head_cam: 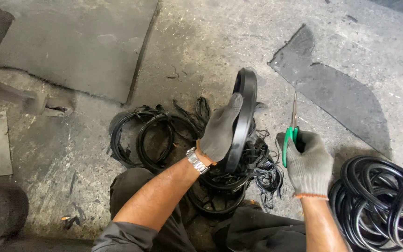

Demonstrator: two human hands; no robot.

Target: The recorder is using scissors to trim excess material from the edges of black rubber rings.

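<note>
Centre frame, gloved left hand (220,133) grips the black rubber ring (243,116) upright on edge; gloved right hand (308,165), just right, clasps green-handled scissors (292,130) pointing up, blades together.

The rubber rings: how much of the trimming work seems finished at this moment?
Done: a stack of clean rings lies at right, and scraps cover the floor. In hand: the left hand holds one ring upright; the right hand holds scissors. Left: rings piled behind.
</note>
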